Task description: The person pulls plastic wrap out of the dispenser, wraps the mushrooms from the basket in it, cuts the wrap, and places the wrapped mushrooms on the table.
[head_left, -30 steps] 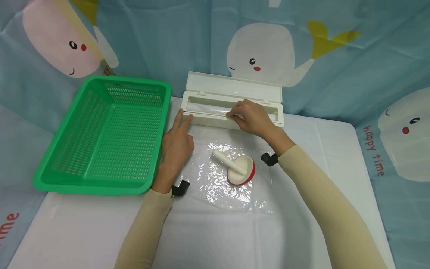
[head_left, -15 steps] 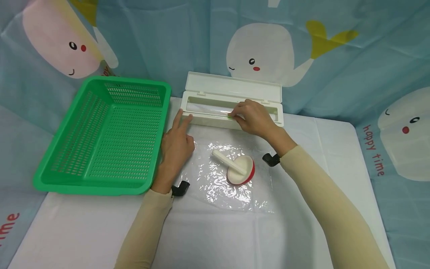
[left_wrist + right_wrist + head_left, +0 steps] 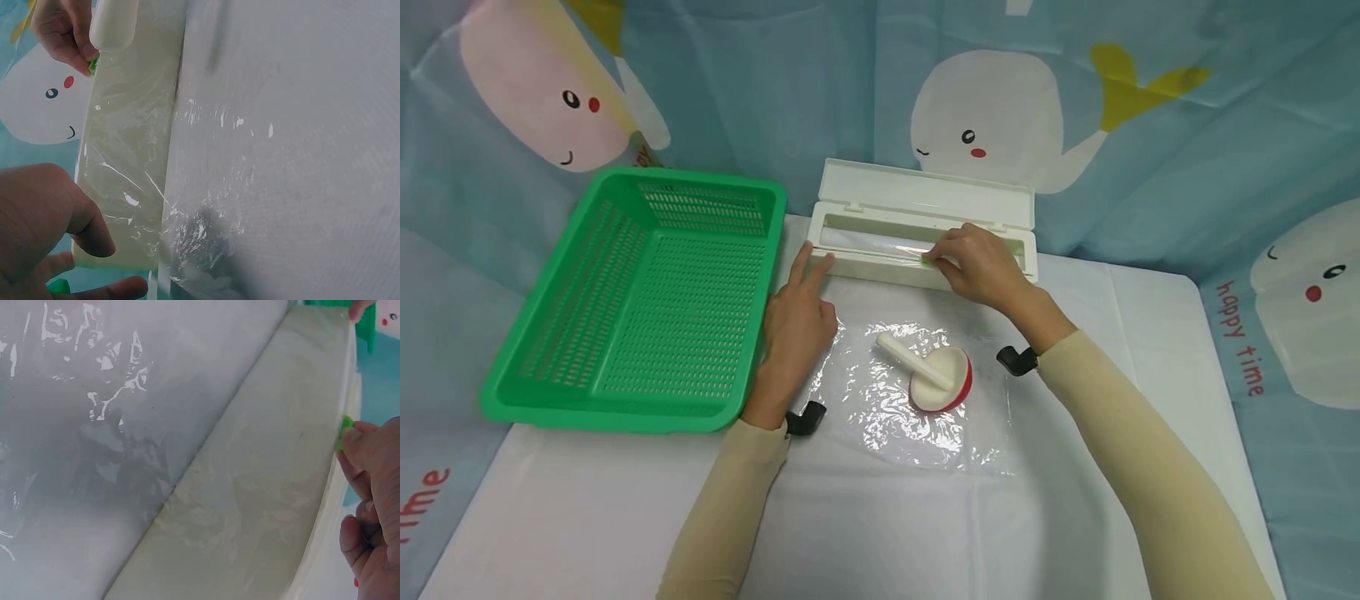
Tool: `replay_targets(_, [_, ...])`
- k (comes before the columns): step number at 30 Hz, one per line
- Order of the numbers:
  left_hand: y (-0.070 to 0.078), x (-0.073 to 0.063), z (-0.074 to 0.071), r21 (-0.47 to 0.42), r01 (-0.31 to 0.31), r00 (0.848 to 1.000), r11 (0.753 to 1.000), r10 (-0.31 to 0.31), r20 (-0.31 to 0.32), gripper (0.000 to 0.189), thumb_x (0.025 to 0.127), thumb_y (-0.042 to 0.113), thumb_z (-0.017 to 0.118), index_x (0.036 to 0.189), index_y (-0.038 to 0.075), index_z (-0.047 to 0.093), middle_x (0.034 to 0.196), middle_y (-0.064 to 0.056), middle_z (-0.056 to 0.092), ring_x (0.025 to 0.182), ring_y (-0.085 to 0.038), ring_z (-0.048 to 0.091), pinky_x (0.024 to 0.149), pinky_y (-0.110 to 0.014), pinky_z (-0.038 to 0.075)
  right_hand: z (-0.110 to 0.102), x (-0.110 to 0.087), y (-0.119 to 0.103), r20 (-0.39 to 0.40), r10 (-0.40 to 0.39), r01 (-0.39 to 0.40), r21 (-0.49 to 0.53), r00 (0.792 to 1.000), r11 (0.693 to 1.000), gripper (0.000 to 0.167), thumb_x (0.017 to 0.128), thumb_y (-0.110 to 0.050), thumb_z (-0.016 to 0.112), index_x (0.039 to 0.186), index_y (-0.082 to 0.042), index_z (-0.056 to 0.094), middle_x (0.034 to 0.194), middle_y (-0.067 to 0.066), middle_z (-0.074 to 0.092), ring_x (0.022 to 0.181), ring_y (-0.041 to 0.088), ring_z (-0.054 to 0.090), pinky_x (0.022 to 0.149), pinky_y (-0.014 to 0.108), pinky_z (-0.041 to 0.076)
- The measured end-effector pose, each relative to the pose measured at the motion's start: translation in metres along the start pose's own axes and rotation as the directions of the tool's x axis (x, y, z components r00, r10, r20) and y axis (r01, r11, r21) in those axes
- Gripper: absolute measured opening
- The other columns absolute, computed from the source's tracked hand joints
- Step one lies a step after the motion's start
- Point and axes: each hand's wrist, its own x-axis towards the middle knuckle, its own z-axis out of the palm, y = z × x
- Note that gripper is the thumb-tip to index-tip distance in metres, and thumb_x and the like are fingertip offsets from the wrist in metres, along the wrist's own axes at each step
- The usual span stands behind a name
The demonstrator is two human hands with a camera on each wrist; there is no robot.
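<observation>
A long white cling film dispenser (image 3: 872, 268) sits at the table's back with its lid (image 3: 925, 196) raised and a film roll (image 3: 861, 240) inside. My right hand (image 3: 981, 265) pinches a small green slide cutter (image 3: 344, 432) on the box's front top edge, right of its middle. At the left end of the box, my left hand (image 3: 797, 325) touches it with extended fingertips. Clear film (image 3: 865, 408) runs down the front and spreads over the table. On it lies a white rod-handled tool with a round, red-edged base (image 3: 942, 379), tilted over.
A green perforated basket (image 3: 677, 312) stands left of my left hand. A white cloth (image 3: 880, 533) covers the table. Behind hangs a blue curtain (image 3: 820, 92) with printed whales, close against the raised lid.
My right hand has slid a little to the right along the dispenser's edge with the green slide cutter. My left hand has stayed on the left end.
</observation>
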Motion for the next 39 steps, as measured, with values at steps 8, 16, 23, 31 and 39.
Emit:
replay_targets(8, [0.002, 0.000, -0.001, 0.025, 0.005, 1.000, 1.000, -0.005, 0.006, 0.070, 0.089, -0.001, 0.062, 0.155, 0.021, 0.054, 0.172, -0.008, 0.037, 0.078, -0.040, 0.068, 0.068, -0.050, 0.049, -0.004, -0.013, 0.010, -0.027, 0.036, -0.036, 0.001, 0.999, 0.999, 0.016, 0.098, -0.009, 0.073, 0.111, -0.013, 0.083, 0.114, 0.007, 0.082, 0.101, 0.029, 0.070, 0.079, 0.045, 0.058])
replay_targets(16, [0.001, 0.000, -0.001, 0.019, 0.013, 1.000, 1.000, -0.014, 0.018, 0.069, 0.090, -0.001, 0.061, 0.155, 0.021, 0.055, 0.172, -0.008, 0.036, 0.088, -0.042, 0.067, 0.073, -0.053, 0.051, -0.006, -0.021, 0.017, -0.049, 0.028, -0.028, 0.016, 0.998, 0.999, 0.016, 0.098, -0.007, 0.073, 0.109, -0.011, 0.083, 0.112, 0.008, 0.082, 0.099, 0.032, 0.070, 0.079, 0.047, 0.057])
replay_targets(23, [0.004, 0.000, -0.003, -0.003, 0.016, 1.000, 1.000, -0.016, 0.021, 0.069, 0.089, -0.002, 0.061, 0.154, 0.019, 0.055, 0.173, -0.009, 0.036, 0.098, -0.045, 0.065, 0.074, -0.053, 0.051, -0.010, -0.032, 0.024, -0.060, 0.061, -0.060, 0.012, 0.996, 0.998, 0.015, 0.098, -0.007, 0.073, 0.108, -0.011, 0.083, 0.111, 0.009, 0.081, 0.103, 0.032, 0.069, 0.084, 0.047, 0.057])
replay_targets(31, [0.004, -0.001, -0.001, -0.010, 0.005, 1.000, 1.000, -0.005, 0.008, 0.068, 0.088, -0.004, 0.061, 0.153, 0.017, 0.056, 0.172, -0.011, 0.037, 0.113, -0.046, 0.063, 0.083, -0.055, 0.053, -0.013, -0.041, 0.031, -0.068, 0.066, -0.065, 0.014, 0.996, 0.998, 0.015, 0.098, -0.005, 0.072, 0.107, -0.010, 0.083, 0.110, 0.009, 0.081, 0.101, 0.033, 0.068, 0.082, 0.047, 0.056])
replay_targets(39, [0.003, -0.001, 0.000, -0.010, -0.047, 0.999, 0.999, 0.046, -0.026, 0.066, 0.086, -0.005, 0.060, 0.150, 0.012, 0.059, 0.168, -0.018, 0.042, 0.159, -0.046, 0.032, 0.132, -0.056, 0.027, -0.016, -0.049, 0.040, -0.112, 0.050, -0.049, 0.006, 0.992, 0.999, 0.014, 0.096, -0.004, 0.074, 0.105, -0.010, 0.083, 0.107, 0.008, 0.081, 0.094, 0.033, 0.067, 0.077, 0.047, 0.053])
